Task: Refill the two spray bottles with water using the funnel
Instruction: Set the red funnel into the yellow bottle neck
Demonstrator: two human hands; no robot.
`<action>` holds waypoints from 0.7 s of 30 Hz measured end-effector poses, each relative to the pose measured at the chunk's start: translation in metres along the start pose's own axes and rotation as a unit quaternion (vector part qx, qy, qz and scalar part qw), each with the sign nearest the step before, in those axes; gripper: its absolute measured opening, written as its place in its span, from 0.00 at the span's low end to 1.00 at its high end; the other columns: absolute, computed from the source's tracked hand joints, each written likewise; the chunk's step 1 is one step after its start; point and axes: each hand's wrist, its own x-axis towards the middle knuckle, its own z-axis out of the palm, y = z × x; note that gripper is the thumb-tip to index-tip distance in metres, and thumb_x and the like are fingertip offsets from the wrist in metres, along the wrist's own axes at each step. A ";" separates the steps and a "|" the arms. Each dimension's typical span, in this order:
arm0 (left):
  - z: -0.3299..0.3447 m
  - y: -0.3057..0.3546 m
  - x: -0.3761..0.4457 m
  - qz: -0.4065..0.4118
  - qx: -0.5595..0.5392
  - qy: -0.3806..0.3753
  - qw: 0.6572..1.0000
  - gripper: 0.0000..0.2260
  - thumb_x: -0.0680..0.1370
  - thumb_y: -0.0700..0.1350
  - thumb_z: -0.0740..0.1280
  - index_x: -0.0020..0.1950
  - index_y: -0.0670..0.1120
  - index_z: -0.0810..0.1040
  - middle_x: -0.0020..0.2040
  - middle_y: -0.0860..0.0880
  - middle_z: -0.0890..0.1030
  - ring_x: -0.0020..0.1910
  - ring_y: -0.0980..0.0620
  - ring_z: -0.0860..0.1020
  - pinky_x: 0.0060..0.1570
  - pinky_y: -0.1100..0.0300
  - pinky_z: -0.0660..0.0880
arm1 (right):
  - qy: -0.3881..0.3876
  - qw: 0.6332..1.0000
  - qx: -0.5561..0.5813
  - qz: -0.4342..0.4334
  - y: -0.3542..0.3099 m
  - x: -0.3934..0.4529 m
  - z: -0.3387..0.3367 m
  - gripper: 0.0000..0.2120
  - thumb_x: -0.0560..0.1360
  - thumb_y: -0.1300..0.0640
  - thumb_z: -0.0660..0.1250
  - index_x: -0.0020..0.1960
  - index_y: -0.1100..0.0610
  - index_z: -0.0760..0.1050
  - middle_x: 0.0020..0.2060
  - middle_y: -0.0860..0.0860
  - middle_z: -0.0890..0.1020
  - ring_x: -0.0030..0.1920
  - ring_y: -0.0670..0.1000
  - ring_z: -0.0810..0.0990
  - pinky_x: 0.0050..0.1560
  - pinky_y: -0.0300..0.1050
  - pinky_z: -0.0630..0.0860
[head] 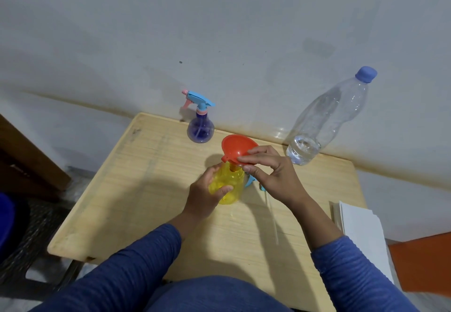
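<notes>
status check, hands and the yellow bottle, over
Left hand gripping yellow spray bottle. Right hand holding red funnel in its neck. Water bottle capped, untouched. Nothing in the way.

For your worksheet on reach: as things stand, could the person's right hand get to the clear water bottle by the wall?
Probably yes. The right hand is busy holding the red funnel, but the water bottle stands just beyond it with bare table between; it must let go first.

Bare table (136,189) left of yellow bottle (230,184)
</notes>
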 end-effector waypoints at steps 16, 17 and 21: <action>-0.004 0.008 -0.001 -0.038 -0.016 -0.015 0.999 0.26 0.61 0.61 0.69 0.57 0.72 0.64 0.52 0.70 0.72 0.54 0.63 0.73 0.51 0.68 0.70 | 0.089 0.996 -0.006 -0.008 -0.010 0.002 -0.018 0.11 0.72 0.52 0.68 0.54 0.51 0.80 0.52 0.46 0.82 0.57 0.43 0.77 0.54 0.33 0.72; -0.005 0.007 -0.001 -0.041 -0.018 -0.021 0.999 0.28 0.61 0.61 0.69 0.58 0.72 0.64 0.55 0.68 0.72 0.57 0.62 0.72 0.53 0.66 0.69 | 0.124 0.992 -0.002 0.020 -0.007 0.004 -0.019 0.09 0.74 0.55 0.67 0.54 0.51 0.79 0.52 0.47 0.82 0.55 0.40 0.77 0.52 0.32 0.72; -0.018 0.004 0.002 -0.045 0.010 -0.056 0.997 0.38 0.62 0.62 0.70 0.71 0.58 0.65 0.67 0.59 0.68 0.66 0.59 0.66 0.63 0.61 0.67 | 0.120 0.976 -0.080 0.165 0.009 0.013 -0.024 0.12 0.77 0.60 0.63 0.59 0.55 0.77 0.57 0.50 0.80 0.50 0.42 0.77 0.43 0.23 0.70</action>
